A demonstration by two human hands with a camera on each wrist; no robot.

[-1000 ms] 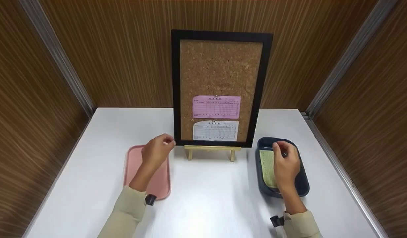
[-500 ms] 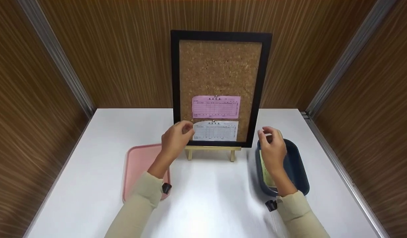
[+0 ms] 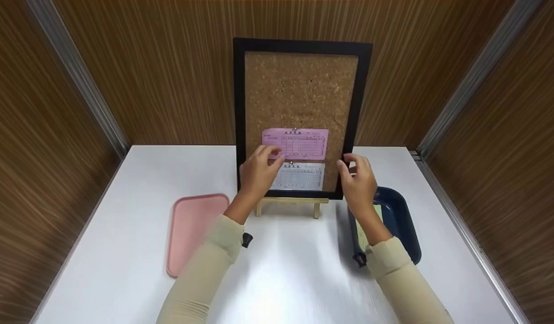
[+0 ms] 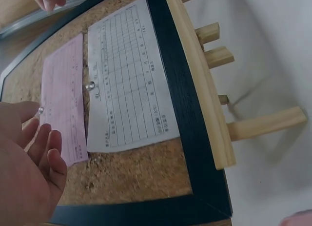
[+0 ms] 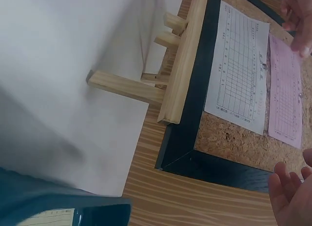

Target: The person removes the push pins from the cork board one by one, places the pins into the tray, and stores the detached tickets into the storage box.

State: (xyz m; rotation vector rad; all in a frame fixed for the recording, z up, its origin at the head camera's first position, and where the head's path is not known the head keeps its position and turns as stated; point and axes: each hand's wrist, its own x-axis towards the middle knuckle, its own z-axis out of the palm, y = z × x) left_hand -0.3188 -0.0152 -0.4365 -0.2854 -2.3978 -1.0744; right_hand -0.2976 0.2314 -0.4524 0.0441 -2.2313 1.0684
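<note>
A cork board [image 3: 299, 90] with a black frame leans upright on a small wooden easel [image 3: 295, 200]. Pinned to its lower part are a pink form slip [image 3: 310, 144] and, beneath it, a white form slip [image 3: 304, 177]. Each has a clear push pin at its top edge, such as the white slip's pin [image 4: 90, 85]. My left hand [image 3: 259, 173] hovers before the slips' left side, fingers loosely bent, nothing visible in them. At the board's lower right edge is my right hand [image 3: 360, 184], likewise empty with fingers loosely bent. Contact with the board cannot be told.
A pink tray [image 3: 191, 225] lies left on the white table [image 3: 277, 270]. On the right stands a dark blue tray [image 3: 412, 243] with a yellow-green slip [image 3: 361, 236] inside, partly hidden by my right arm. Wood-patterned walls [image 3: 178, 72] enclose the table.
My left hand has moved from beside the pink tray up and right to the pinned slips. My right hand has risen from the blue tray, up and left, to the frame's edge.
</note>
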